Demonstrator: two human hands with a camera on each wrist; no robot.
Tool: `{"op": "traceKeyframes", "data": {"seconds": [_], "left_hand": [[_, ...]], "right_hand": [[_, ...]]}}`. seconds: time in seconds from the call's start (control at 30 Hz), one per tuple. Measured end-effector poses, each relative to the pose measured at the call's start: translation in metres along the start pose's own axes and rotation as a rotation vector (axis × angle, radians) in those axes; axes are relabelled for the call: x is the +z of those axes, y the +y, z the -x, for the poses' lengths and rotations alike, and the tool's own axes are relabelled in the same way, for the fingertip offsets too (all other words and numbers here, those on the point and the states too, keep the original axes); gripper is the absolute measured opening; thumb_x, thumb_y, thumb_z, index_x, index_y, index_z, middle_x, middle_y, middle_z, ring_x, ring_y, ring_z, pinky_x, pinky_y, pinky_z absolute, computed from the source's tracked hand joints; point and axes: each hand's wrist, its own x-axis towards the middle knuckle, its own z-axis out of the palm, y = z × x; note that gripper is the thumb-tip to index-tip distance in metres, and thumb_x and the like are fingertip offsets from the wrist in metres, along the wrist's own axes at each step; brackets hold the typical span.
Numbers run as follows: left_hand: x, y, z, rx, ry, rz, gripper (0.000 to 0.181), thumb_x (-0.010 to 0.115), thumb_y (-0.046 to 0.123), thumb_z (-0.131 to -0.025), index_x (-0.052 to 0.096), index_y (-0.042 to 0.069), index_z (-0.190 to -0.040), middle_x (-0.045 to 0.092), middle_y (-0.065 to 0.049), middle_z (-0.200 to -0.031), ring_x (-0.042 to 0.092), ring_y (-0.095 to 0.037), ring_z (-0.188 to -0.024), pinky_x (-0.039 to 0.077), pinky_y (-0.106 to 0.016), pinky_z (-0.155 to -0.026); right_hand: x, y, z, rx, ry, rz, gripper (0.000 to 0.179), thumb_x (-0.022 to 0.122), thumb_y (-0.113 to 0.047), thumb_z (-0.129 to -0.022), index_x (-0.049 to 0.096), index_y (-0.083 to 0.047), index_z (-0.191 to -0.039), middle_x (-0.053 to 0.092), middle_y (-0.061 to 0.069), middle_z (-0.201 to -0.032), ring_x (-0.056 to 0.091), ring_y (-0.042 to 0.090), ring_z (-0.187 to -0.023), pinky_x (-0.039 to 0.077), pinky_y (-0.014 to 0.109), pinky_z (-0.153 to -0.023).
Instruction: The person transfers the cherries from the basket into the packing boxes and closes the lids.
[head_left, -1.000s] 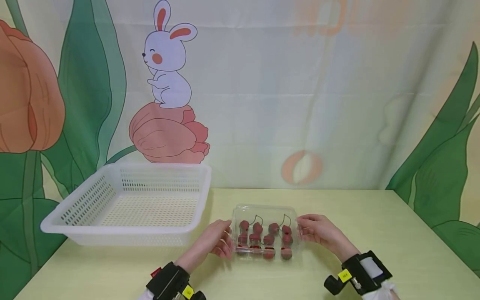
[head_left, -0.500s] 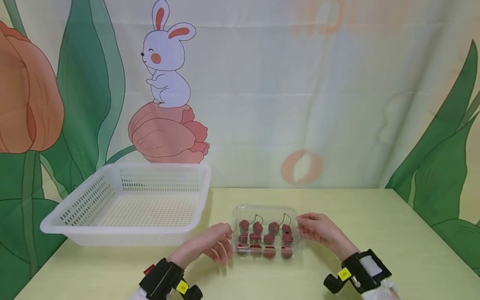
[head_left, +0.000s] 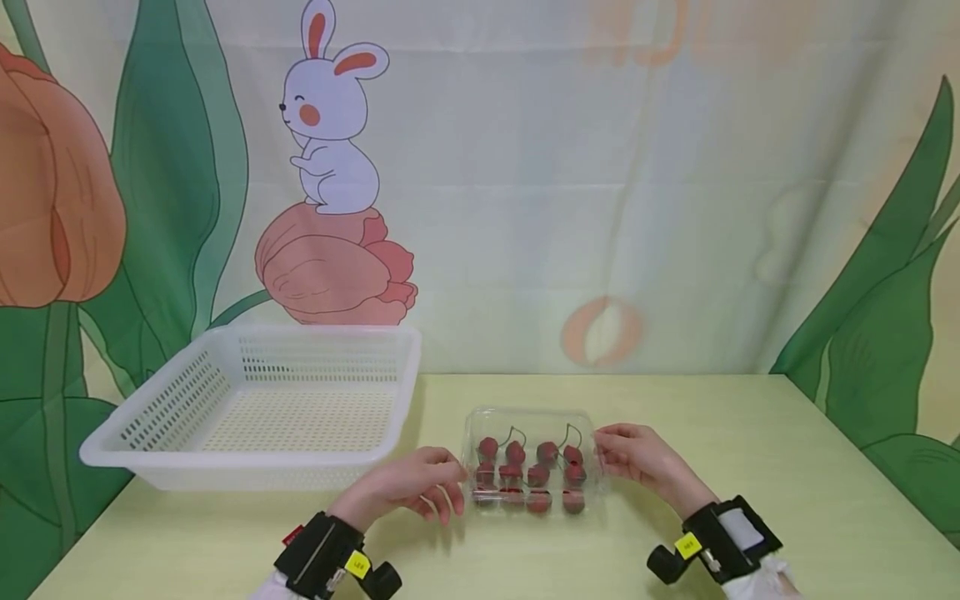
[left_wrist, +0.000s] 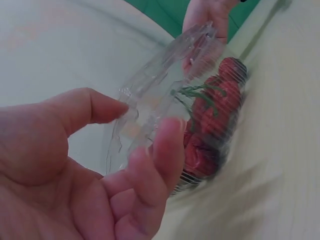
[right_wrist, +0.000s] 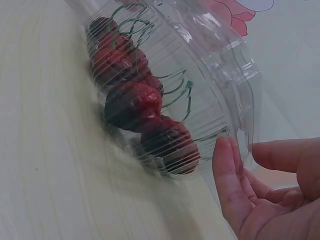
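A clear plastic clamshell box of dark red cherries with green stems sits on the table between both hands. At its right edge, my right hand pinches the rim, thumb on one side and fingers on the other, as the right wrist view shows. My left hand is at the box's left side. In the left wrist view its thumb touches the rim while the loosely bent fingers stay spread apart from the thumb, overlapping the box wall. The lid lies over the cherries.
A white perforated plastic basket stands at the left of the pale yellow table, close behind my left forearm. A printed curtain with a rabbit and tulips hangs along the back edge.
My left hand draws back slightly to the left from the box's side, its fingers loosening, then comes to the rim a little higher up. The right hand and box stay nearly in place.
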Motion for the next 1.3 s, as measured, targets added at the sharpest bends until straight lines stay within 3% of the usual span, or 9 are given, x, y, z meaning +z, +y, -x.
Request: {"op": "traceKeyframes", "data": {"seconds": [0.17, 0.43, 0.9, 1.3], "left_hand": [[0.001, -0.0015, -0.003, -0.009, -0.031, 0.015, 0.023, 0.051, 0.018, -0.086, 0.054, -0.005, -0.091, 0.061, -0.01, -0.071, 0.055, -0.014, -0.052, 0.039, -0.022, -0.046], [0.0014, -0.0009, -0.003, -0.025, -0.083, 0.099, 0.017, 0.049, 0.015, -0.09, 0.052, 0.0, -0.083, 0.06, -0.007, -0.067, 0.052, -0.011, -0.05, 0.039, -0.02, -0.046], [0.0059, 0.0001, -0.0031, -0.003, -0.037, 0.152, 0.013, 0.049, 0.008, -0.088, 0.048, 0.003, -0.076, 0.054, -0.004, -0.059, 0.046, -0.007, -0.045, 0.038, -0.018, -0.043], [0.0069, 0.0002, -0.0038, 0.003, -0.026, 0.143, 0.013, 0.049, 0.011, -0.088, 0.052, 0.0, -0.081, 0.053, -0.003, -0.058, 0.045, -0.007, -0.042, 0.036, -0.018, -0.041]], "right_hand": [[-0.0003, 0.0002, -0.0008, -0.003, -0.009, -0.018, 0.041, 0.048, -0.01, -0.094, 0.035, 0.019, -0.12, 0.055, 0.01, -0.084, 0.055, 0.013, -0.069, 0.048, 0.025, -0.065], [-0.0011, 0.0027, -0.0025, 0.027, 0.025, 0.013, 0.039, 0.05, -0.015, -0.093, 0.042, 0.015, -0.116, 0.055, 0.008, -0.082, 0.053, 0.013, -0.066, 0.048, 0.025, -0.063], [-0.0001, 0.0041, -0.0038, 0.043, 0.026, 0.035, 0.039, 0.05, -0.02, -0.093, 0.044, 0.013, -0.114, 0.053, 0.006, -0.079, 0.053, 0.011, -0.064, 0.047, 0.023, -0.058], [0.0, 0.0034, -0.0031, 0.03, 0.032, 0.043, 0.039, 0.05, -0.021, -0.093, 0.046, 0.013, -0.111, 0.053, 0.007, -0.08, 0.054, 0.013, -0.065, 0.048, 0.025, -0.06]]}}
